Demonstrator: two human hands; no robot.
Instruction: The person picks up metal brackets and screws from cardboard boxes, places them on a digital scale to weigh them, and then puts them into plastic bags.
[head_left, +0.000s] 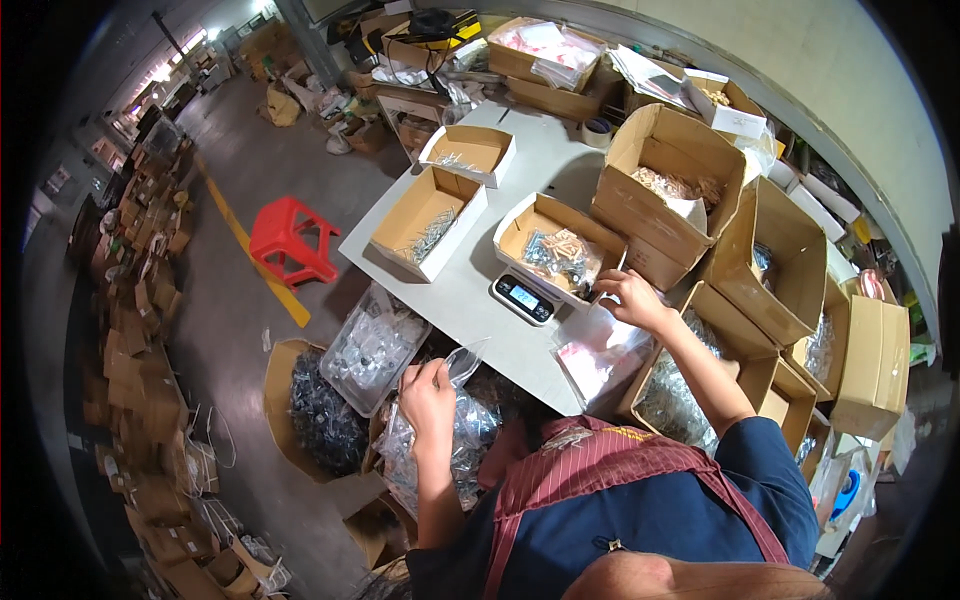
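My left hand is closed, pinching a small clear plastic bag near the table's front edge. My right hand is at the right corner of a shallow cardboard box, its bent fingers gripping the edge. That box rests on a small digital scale with a lit display. Inside it lie wooden dowels and grey metal fittings, some of them in clear bags. A stack of clear bags lies on the table just below my right hand.
On the grey table, two shallow boxes hold screws and thin metal pieces. Taller cartons crowd the right side. Below the left edge are a plastic bin and a carton of dark packets. A red stool stands beyond.
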